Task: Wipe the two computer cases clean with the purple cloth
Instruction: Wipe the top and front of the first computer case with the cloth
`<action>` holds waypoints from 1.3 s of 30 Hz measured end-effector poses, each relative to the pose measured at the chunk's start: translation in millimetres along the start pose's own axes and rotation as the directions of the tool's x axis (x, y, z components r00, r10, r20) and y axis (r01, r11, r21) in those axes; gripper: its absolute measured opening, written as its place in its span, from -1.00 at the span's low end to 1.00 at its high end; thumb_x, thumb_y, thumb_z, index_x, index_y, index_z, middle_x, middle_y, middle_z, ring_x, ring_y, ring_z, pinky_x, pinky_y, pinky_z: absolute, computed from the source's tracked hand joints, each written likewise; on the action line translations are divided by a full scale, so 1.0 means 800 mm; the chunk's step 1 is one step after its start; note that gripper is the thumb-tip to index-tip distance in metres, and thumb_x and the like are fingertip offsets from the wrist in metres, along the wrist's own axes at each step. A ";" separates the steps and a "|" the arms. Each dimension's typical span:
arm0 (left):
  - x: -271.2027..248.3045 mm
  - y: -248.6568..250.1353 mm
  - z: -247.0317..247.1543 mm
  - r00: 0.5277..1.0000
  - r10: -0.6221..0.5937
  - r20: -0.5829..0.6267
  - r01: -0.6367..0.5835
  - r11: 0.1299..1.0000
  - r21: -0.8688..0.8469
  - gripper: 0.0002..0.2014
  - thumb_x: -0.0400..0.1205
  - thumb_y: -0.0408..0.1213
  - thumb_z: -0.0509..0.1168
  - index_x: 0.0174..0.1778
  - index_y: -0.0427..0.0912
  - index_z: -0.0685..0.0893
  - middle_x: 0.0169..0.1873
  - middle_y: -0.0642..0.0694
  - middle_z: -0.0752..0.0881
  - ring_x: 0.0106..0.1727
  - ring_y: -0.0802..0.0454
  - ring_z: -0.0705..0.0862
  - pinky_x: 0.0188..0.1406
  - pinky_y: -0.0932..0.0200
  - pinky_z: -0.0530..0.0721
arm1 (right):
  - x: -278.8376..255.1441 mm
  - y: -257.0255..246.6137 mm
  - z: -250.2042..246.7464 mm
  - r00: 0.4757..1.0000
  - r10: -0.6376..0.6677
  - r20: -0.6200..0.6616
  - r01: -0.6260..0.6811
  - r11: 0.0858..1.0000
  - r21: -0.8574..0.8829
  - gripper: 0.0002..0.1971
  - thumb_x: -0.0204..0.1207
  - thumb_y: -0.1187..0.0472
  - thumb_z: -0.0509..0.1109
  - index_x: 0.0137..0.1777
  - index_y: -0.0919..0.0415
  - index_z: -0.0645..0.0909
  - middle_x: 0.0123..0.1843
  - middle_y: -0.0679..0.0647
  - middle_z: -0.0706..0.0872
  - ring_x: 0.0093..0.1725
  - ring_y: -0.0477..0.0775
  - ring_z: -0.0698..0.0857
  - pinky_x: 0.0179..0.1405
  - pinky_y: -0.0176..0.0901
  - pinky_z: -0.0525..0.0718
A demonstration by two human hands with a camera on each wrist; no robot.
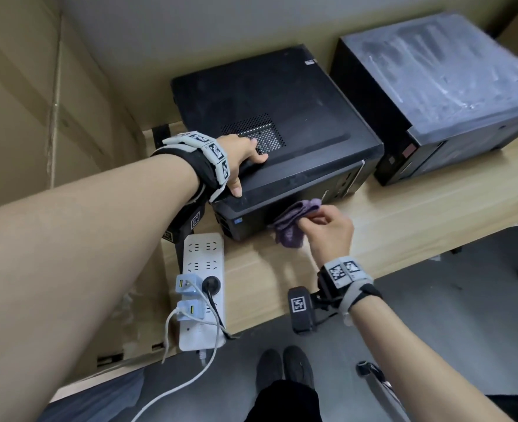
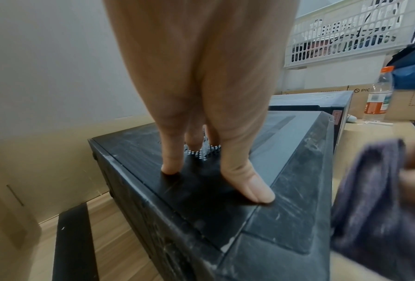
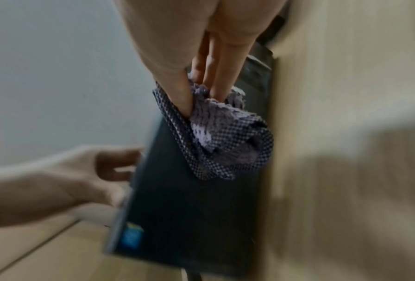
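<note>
Two black computer cases lie flat on a wooden desk [image 1: 403,208]. The near case [image 1: 282,117] has a vent grille on its top panel and a blue sticker on its front. My left hand [image 1: 242,159] rests flat on that top panel by the grille, fingers straight [image 2: 247,188]. My right hand [image 1: 327,229] pinches the bunched purple cloth [image 1: 291,223] against the case's front face [image 3: 189,209]; the same cloth [image 3: 216,133] is held between thumb and fingers in the right wrist view. The second case [image 1: 434,95], streaked with grey dust, sits to the right.
A white power strip [image 1: 203,269] with blue chargers and cables lies on the desk's left end, close to the near case. Cardboard [image 1: 38,102] lines the left side. Beyond the cases stand a bottle [image 2: 377,100], cardboard boxes and a white basket [image 2: 346,32].
</note>
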State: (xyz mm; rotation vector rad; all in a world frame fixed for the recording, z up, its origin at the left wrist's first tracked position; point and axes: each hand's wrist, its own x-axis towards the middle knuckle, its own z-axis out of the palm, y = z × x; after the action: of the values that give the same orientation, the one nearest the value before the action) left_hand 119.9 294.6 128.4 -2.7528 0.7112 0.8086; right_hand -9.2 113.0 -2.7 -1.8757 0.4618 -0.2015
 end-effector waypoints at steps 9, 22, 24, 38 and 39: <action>-0.026 -0.018 0.021 0.994 -0.075 -0.076 0.045 0.941 -0.335 -0.14 0.43 -0.17 0.58 0.64 0.00 0.33 0.70 -0.12 0.10 0.67 -0.15 0.18 0.58 0.10 0.19 | 0.053 -0.072 -0.024 0.925 -0.330 0.186 0.367 0.902 -0.226 -0.67 0.45 0.22 0.52 0.23 0.21 0.74 0.20 0.04 0.62 0.15 -0.07 0.62 0.24 -0.25 0.59; -0.069 -0.058 0.086 0.814 -0.580 0.032 0.454 0.601 -0.658 -0.56 0.60 -0.35 0.19 0.43 -0.23 0.55 0.35 -0.31 0.61 0.33 -0.31 0.60 0.28 0.00 0.59 | -0.016 -0.099 0.093 0.616 -0.585 0.529 0.743 0.654 -0.143 -0.83 0.38 0.24 0.58 -0.03 0.21 0.82 0.05 0.14 0.66 0.02 0.18 0.64 -0.04 -0.04 0.67; -0.064 -0.049 0.080 0.832 -0.552 0.050 0.443 0.607 -0.660 -0.57 0.63 -0.33 0.19 0.46 -0.25 0.53 0.37 -0.28 0.60 0.35 -0.29 0.59 0.27 0.02 0.58 | 0.005 -0.097 0.069 0.634 -0.556 0.537 0.732 0.656 -0.184 -0.85 0.37 0.20 0.59 -0.06 0.17 0.84 0.02 0.10 0.66 -0.01 0.14 0.66 -0.05 -0.04 0.69; -0.054 -0.035 0.114 0.786 -0.605 0.129 0.338 0.245 -0.908 -0.40 0.54 -0.56 0.10 0.53 -0.12 0.51 0.45 -0.10 0.58 0.50 -0.09 0.52 0.50 -0.01 0.48 | 0.101 -0.088 -0.009 0.621 -0.501 0.602 0.742 0.624 -0.246 -0.80 0.47 0.18 0.54 0.06 0.17 0.81 0.14 0.06 0.67 0.07 0.14 0.68 0.06 0.05 0.72; -0.055 -0.032 0.115 0.771 -0.623 0.135 0.319 0.193 -0.928 -0.39 0.55 -0.57 0.10 0.53 -0.09 0.50 0.44 -0.11 0.60 0.47 -0.06 0.55 0.49 -0.04 0.49 | 0.092 -0.093 -0.001 0.521 -0.519 0.678 0.801 0.571 -0.179 -0.77 0.48 0.19 0.53 0.12 0.19 0.79 0.19 0.09 0.66 0.11 0.16 0.65 0.09 0.03 0.70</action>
State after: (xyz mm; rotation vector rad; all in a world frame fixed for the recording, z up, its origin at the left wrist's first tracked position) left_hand 57.3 361.8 76.9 -3.7240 -1.0450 0.7903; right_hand 73.6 103.3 60.4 -2.4057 -0.7767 -0.0397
